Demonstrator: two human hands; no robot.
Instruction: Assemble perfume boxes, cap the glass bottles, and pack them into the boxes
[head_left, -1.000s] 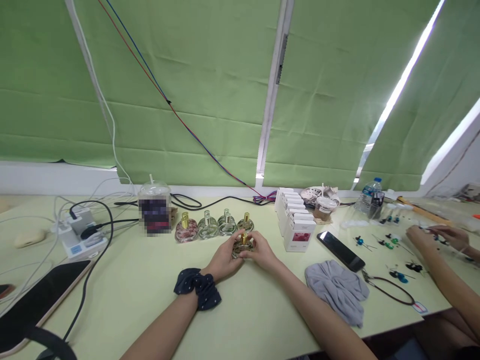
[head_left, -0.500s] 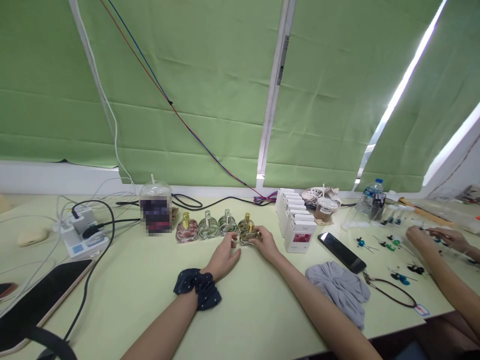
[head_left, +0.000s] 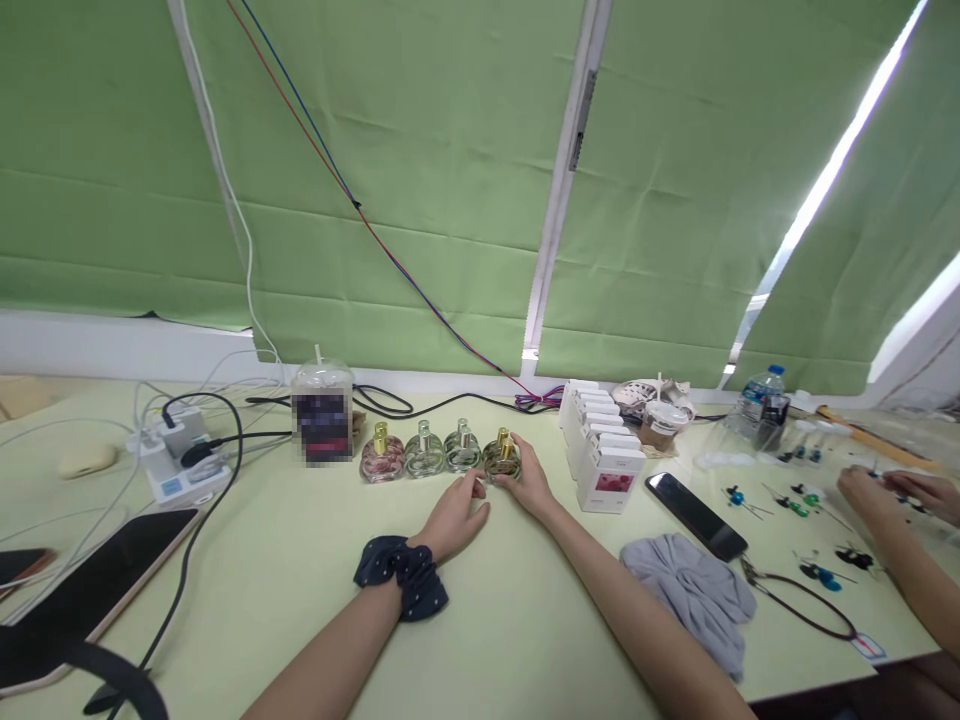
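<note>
Glass perfume bottles stand in a row across the middle of the table: a pinkish bottle (head_left: 382,464), a pale green bottle (head_left: 424,458), a clear bottle (head_left: 462,453) and, at the right end, a gold-capped perfume bottle (head_left: 501,462). My right hand (head_left: 529,480) is closed around the right side of the gold-capped one, which rests upright on the table. Another bottle seems to stand close behind it, mostly hidden. Just in front and to the left, my left hand (head_left: 454,512) holds nothing, thumb apart from the fingers, its fingertips near the gold-capped bottle's base.
White boxes (head_left: 609,478) stand in a line right of my right hand. Beyond them lie a phone (head_left: 696,515) and a grey cloth (head_left: 690,595). A power strip (head_left: 184,470) with cables is at left. Another person's hands (head_left: 874,500) work among small parts at far right.
My right hand has pushed the front gold-capped bottle back against the one behind it, in line with the row. My left hand stays close by. The view has shifted slightly left.
</note>
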